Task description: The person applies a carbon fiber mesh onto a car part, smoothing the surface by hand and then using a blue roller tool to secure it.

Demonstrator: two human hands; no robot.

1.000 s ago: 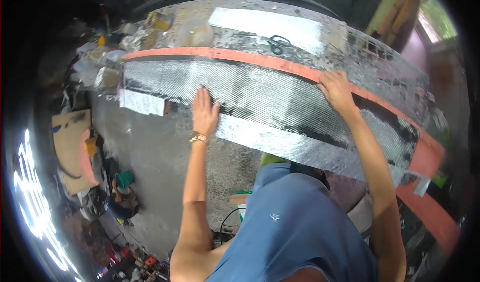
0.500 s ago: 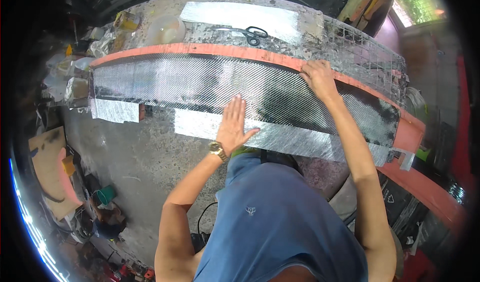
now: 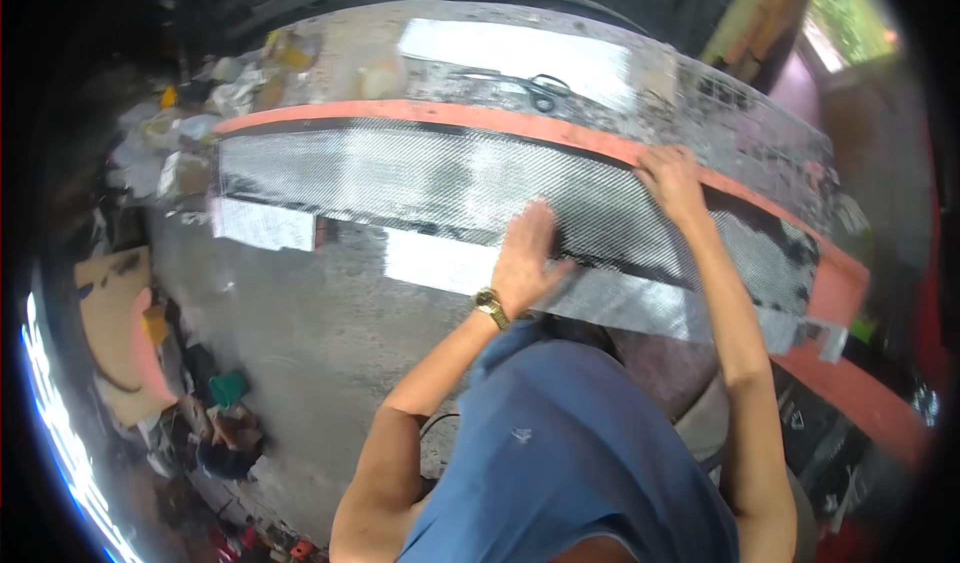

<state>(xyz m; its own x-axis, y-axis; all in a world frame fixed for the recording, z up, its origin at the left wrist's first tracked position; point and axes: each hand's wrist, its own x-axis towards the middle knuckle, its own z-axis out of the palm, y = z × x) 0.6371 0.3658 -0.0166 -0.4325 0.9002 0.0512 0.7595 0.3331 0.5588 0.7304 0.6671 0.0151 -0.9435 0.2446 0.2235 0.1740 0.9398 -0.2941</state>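
Note:
A long curved mould with an orange rim [image 3: 440,115] lies across in front of me. Black-and-silver woven carbon fibre cloth [image 3: 400,168] covers most of its dark inner face. My left hand [image 3: 525,258], a gold watch on its wrist, is spread with fingers stretched over the cloth's near half, slightly blurred. At the far rim, right of the middle, my right hand [image 3: 675,181] has its fingers curled and pinching at the cloth's edge; the fingertips are partly hidden. Along the near side run strips of whitish fibre mat [image 3: 435,260].
Behind the mould, black-handled scissors [image 3: 535,88] and a white mat sheet [image 3: 520,51] lie on the stained worktable [image 3: 660,123]. A translucent tub [image 3: 380,78] and a yellow container [image 3: 290,51] stand to their left. Cardboard [image 3: 115,313] and a green bucket [image 3: 228,389] are on the left floor.
The view has shifted, so the whole scene sits further right and lower. My left hand has slid a little rightward over the cloth. My right hand keeps its place at the rim.

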